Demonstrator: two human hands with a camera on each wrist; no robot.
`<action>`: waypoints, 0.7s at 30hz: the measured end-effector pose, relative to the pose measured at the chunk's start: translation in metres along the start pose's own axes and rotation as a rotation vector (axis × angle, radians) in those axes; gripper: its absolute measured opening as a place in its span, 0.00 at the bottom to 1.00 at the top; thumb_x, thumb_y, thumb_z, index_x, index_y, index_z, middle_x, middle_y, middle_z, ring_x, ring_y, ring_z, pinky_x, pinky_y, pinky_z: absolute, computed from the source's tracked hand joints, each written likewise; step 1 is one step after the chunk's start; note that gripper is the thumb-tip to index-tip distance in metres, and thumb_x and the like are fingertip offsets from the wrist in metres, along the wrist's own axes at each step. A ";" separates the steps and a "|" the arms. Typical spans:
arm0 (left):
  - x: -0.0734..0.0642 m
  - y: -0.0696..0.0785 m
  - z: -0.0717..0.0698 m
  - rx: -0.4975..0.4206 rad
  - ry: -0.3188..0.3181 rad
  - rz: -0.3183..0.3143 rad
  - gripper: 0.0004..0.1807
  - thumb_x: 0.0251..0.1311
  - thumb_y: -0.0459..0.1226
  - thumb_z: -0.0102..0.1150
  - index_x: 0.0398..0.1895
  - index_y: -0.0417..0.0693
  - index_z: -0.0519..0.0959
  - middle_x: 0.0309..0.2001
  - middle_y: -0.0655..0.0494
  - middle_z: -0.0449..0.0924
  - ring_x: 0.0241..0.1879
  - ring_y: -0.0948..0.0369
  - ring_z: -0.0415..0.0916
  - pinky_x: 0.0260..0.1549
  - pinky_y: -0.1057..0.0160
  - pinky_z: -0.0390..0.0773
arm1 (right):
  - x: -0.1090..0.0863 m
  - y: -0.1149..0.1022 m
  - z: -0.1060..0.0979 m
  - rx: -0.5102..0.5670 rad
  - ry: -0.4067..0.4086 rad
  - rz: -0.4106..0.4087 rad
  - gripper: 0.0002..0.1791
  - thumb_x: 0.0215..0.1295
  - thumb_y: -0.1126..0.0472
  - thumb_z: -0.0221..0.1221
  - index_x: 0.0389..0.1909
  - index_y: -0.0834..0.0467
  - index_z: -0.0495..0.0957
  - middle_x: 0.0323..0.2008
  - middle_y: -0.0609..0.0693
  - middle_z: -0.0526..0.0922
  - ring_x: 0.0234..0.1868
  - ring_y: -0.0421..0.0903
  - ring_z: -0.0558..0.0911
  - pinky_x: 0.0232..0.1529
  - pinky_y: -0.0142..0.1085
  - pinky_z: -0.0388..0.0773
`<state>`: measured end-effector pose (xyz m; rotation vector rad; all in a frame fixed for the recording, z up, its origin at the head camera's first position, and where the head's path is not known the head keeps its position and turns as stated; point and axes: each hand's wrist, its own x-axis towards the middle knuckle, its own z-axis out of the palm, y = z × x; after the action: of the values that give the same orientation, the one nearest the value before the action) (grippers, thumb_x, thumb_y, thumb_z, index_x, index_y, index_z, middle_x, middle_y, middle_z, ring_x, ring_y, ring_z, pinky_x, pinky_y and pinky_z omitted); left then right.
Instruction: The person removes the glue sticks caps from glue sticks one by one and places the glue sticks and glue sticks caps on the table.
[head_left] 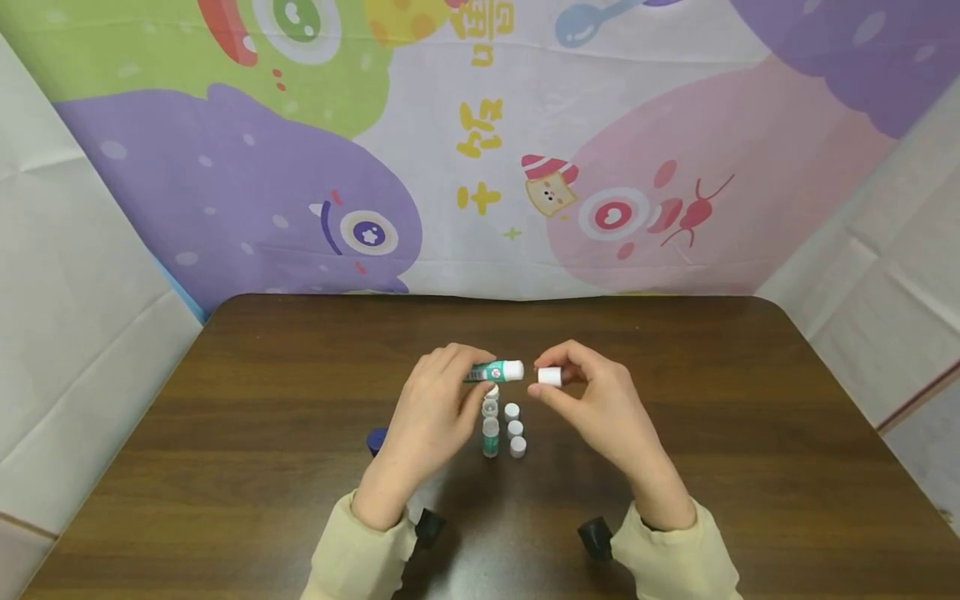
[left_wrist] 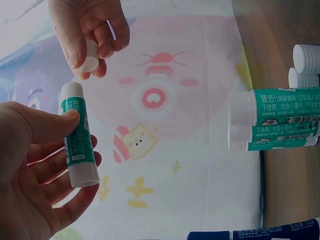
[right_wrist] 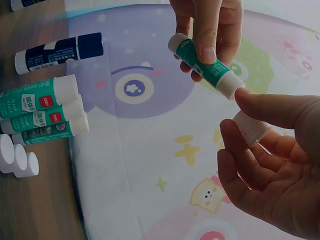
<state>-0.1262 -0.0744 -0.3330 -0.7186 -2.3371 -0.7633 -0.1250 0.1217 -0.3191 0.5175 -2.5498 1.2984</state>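
Observation:
My left hand [head_left: 435, 408] grips a green-labelled glue stick [head_left: 498, 371] above the table, its white end pointing right. In the left wrist view the thumb presses on the label of this glue stick [left_wrist: 80, 142]. Just across a small gap, my right hand [head_left: 606, 408] pinches a white cap [head_left: 550, 377] between thumb and fingers. From the right wrist view, the cap [right_wrist: 251, 127] is held near the glue stick's white end. Below the hands, several green glue sticks [head_left: 491, 440] stand uncapped in a row, with three white caps [head_left: 515, 429] to their right.
A dark blue glue stick [right_wrist: 62, 53] stands left of the green row, mostly behind my left hand in the head view. The brown wooden table [head_left: 225, 433] ends at a cartoon-printed cloth [head_left: 480, 258], with pale panels at both sides.

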 end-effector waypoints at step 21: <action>-0.004 0.003 0.007 -0.037 -0.074 -0.100 0.12 0.57 0.31 0.56 0.45 0.47 0.76 0.36 0.58 0.76 0.31 0.62 0.70 0.37 0.63 0.70 | 0.000 0.006 0.005 -0.140 -0.195 0.077 0.10 0.59 0.50 0.59 0.32 0.53 0.75 0.17 0.41 0.75 0.19 0.37 0.74 0.20 0.31 0.69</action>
<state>-0.1243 -0.0689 -0.3395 -0.6602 -2.4467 -0.8382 -0.1281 0.1209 -0.3266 0.5463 -2.8211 1.1323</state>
